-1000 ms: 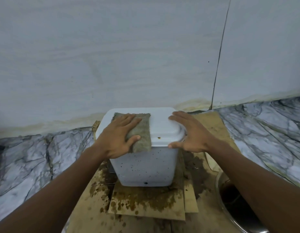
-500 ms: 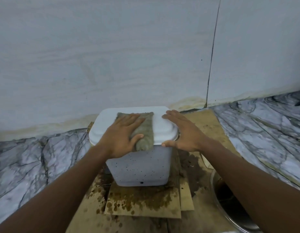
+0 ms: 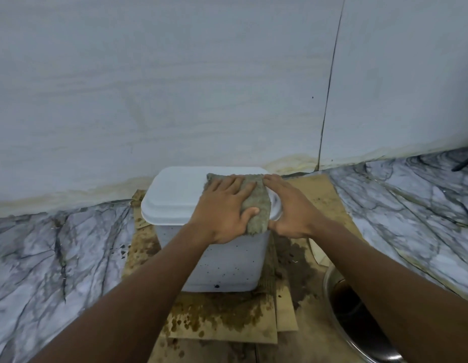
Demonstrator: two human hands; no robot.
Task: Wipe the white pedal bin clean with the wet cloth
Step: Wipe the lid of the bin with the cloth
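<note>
Pressing flat on the wet cloth [image 3: 256,203], the left hand [image 3: 222,210] spreads its fingers over the right part of the lid of the white pedal bin [image 3: 180,195]; its grip is wide, with only the thumb hooked over the cloth where it droops past the lid's near edge; the right hand [image 3: 293,213] cups the lid's right edge, grip wide and bracing rather than clasping; the left half of the lid lies bare; the bin stands on stained cardboard [image 3: 222,320] against the far wall [image 3: 175,87]; marble floor [image 3: 44,258] lies open on both sides; a metal bowl [image 3: 353,323] sits near right, just beside the cardboard.
</note>
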